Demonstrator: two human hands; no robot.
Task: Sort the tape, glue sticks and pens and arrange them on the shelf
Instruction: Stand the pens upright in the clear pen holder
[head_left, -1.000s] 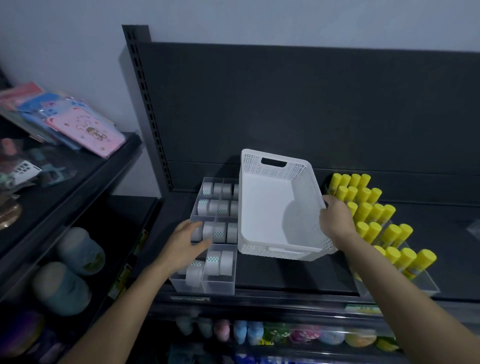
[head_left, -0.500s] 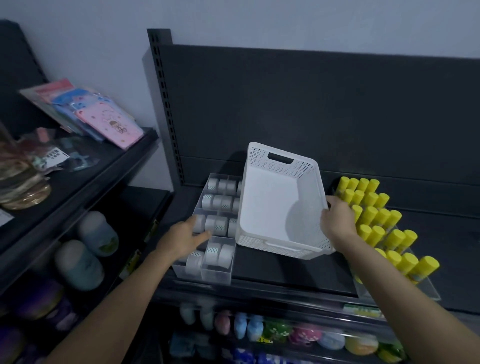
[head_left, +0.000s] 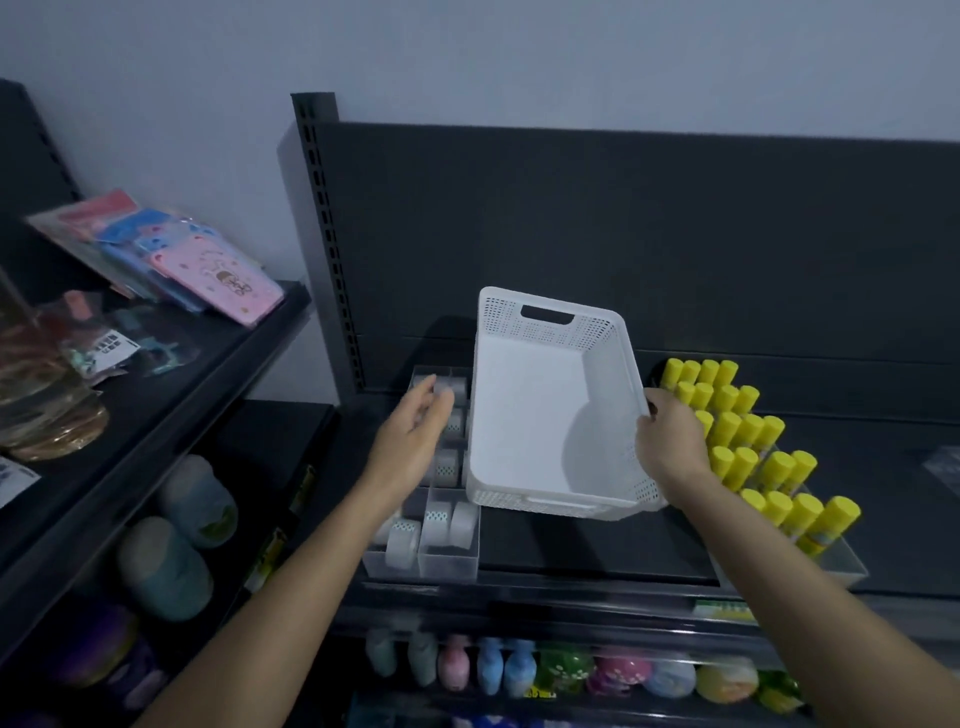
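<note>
Your right hand (head_left: 670, 447) grips the right rim of the white basket (head_left: 524, 415), fingers curled over the edge. The basket is tipped so that its open inside faces you, and nothing shows in it. Your left hand (head_left: 415, 436) hangs just left of the basket with loose, fairly straight fingers and holds nothing. It is over the back rows of the tape rolls (head_left: 447, 519), though you cannot tell from here whether it touches them.

The tape sits in a clear divided tray (head_left: 447, 564) to the left of the basket. The glue sticks (head_left: 743, 431) stand in rows with yellow caps up, close to the right of the basket and just behind your right hand. No pens are in view.

This looks like the late part of the job, with tape and glue laid out on the shelf (head_left: 571, 556) and the emptied basket in hand.

Next, you will likely want your left hand on the basket's left rim. Then lift it straight up and towards you. Mind its near left corner, which overlaps the tape tray in this view, and keep your right wrist off the glue sticks.
</note>
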